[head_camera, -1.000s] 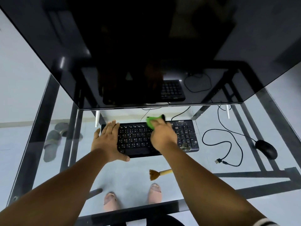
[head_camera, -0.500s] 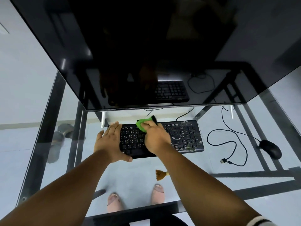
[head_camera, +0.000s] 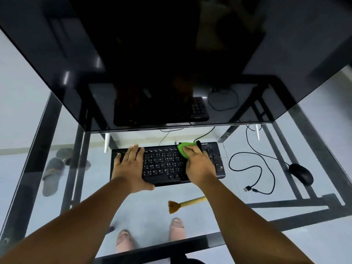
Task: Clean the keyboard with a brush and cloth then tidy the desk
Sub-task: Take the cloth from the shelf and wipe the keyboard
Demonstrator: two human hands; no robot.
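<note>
A black keyboard (head_camera: 163, 162) lies on the glass desk (head_camera: 297, 145) under the monitor's lower edge. My left hand (head_camera: 129, 166) lies flat over the keyboard's left end, thumb along its front edge. My right hand (head_camera: 198, 162) presses a green cloth (head_camera: 183, 148) onto the keys right of the middle, near the back row; its fingers are curled over the cloth. A small brush (head_camera: 182, 203) with brown bristles and a pale wooden handle lies on the glass in front of the keyboard, partly hidden by my right forearm.
A large dark monitor (head_camera: 171, 60) overhangs the far half of the desk. A black mouse (head_camera: 301, 173) and a loose black USB cable (head_camera: 253, 174) lie to the right. Through the glass I see slippers (head_camera: 55, 168) on the floor and two feet (head_camera: 150, 237).
My right hand has slid the green cloth rightward along the keyboard's back rows. My left hand has shifted further onto the keyboard's left end.
</note>
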